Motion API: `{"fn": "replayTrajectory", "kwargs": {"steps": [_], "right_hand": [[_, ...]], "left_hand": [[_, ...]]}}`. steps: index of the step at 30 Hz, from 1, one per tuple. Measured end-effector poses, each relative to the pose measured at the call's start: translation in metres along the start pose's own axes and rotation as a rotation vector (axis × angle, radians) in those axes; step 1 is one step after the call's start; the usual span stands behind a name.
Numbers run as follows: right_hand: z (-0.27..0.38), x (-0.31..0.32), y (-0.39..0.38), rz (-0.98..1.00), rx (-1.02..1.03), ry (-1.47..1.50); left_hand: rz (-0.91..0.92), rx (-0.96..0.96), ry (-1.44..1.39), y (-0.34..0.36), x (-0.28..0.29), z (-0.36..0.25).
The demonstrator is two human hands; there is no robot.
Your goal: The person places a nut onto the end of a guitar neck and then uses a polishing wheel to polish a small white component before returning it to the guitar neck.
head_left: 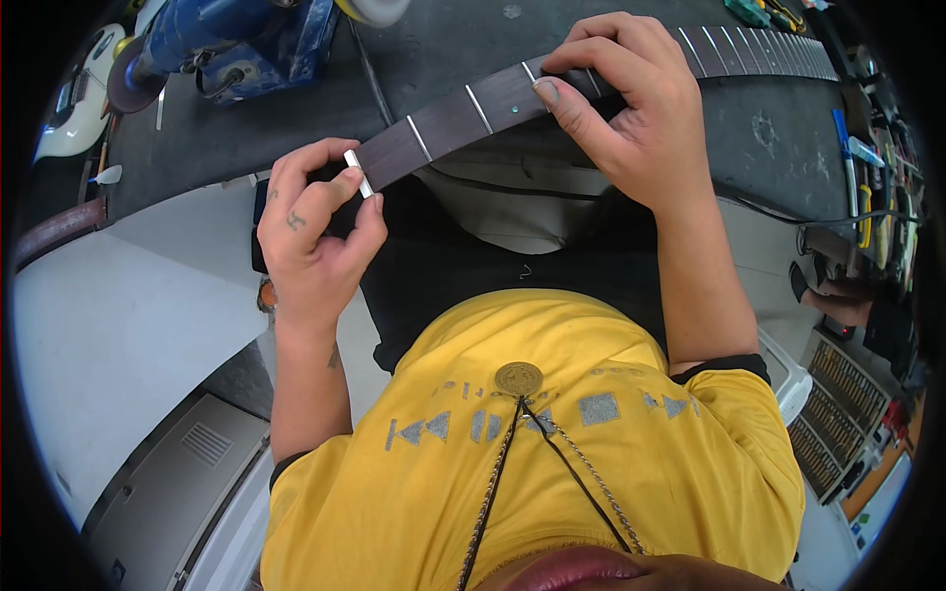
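Counting two bare hands: one left hand (pixel 320 217) and one right hand (pixel 641 113). Along the near edge of the worktop (pixel 286 113), counting one guitar neck (pixel 445 116), with one small white bar (pixel 359 172) at its end, plus three silver frets (pixel 420 139) and one green dot inlay (pixel 514 109) between the hands. Toward the left edge, counting one blue grinding machine (pixel 236 39) and one white guitar body (pixel 87 103). Near the right edge, counting one blue pen-like tool (pixel 844 148), beside tools too bunched to count.
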State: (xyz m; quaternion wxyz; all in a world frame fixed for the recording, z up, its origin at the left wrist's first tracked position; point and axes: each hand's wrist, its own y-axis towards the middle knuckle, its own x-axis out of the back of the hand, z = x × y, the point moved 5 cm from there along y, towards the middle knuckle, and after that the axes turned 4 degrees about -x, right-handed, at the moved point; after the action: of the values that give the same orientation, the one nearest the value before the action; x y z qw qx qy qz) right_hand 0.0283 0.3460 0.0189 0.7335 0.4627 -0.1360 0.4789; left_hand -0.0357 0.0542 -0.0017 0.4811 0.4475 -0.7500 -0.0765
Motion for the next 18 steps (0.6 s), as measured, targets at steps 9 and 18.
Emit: {"fn": "replayTrajectory", "kwargs": {"steps": [9, 18], "right_hand": [[0.006, 0.002, 0.002, -0.003, 0.002, 0.006], [0.0, -0.001, 0.0, -0.009, 0.009, -0.007]], "left_hand": [[0.004, -0.03, 0.0, 0.001, 0.001, -0.003], [0.044, -0.096, 0.064, 0.001, 0.003, -0.006]]}}
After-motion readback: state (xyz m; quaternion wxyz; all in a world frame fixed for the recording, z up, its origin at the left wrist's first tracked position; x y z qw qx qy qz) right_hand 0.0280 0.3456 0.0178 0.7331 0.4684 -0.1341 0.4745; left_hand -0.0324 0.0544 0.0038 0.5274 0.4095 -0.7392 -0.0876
